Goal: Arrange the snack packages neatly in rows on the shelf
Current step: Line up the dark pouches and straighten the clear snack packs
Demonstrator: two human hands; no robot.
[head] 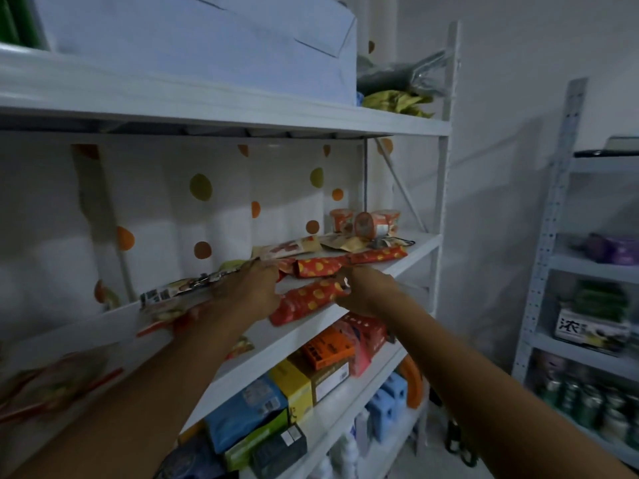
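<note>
head | right hand [367,292] pinches crinkly red packet [307,299] | flat white shelf [420,245]

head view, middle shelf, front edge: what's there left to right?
Long printed packet → left hand → red dotted packet → right hand.

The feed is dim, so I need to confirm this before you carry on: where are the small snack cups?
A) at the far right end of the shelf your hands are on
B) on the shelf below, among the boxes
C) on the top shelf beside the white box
A: the snack cups stand at the far right end of the middle shelf. That is the same board where the left hand and the right hand are working at a red package.
</note>
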